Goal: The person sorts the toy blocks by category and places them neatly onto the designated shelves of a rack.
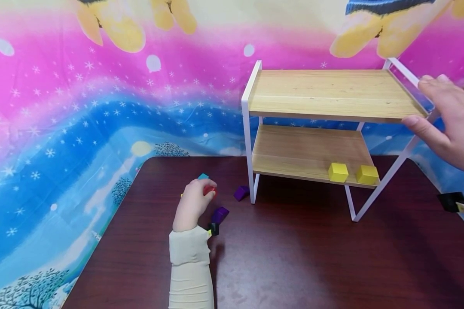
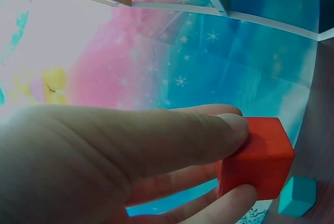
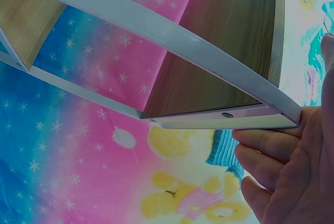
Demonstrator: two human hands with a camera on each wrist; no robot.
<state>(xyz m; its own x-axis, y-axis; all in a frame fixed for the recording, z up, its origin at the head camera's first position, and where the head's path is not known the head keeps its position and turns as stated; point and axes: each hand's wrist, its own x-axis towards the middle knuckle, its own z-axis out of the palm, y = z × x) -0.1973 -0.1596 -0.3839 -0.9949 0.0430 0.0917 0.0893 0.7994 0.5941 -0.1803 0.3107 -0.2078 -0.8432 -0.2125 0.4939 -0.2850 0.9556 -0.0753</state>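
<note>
My left hand (image 1: 193, 201) pinches a red cube (image 2: 261, 156) between thumb and fingers, over the left part of the table. Just past that hand, a teal block (image 2: 298, 197) sits on the table, mostly hidden in the head view. A sliver of yellow shows at the hand's left side. Two purple blocks (image 1: 220, 215) lie to its right, one close to the shelf leg. At the right, my right hand (image 1: 454, 122) rests against the upper corner of the white-framed wooden shelf (image 1: 325, 92), its fingers fairly straight. In the right wrist view the frame corner touches the palm.
Two yellow cubes (image 1: 338, 172) sit near the right front edge of the lower shelf board (image 1: 305, 150). The shelf stands on a dark red-brown table (image 1: 274, 257). Behind it hangs a colourful printed cloth (image 1: 81, 107).
</note>
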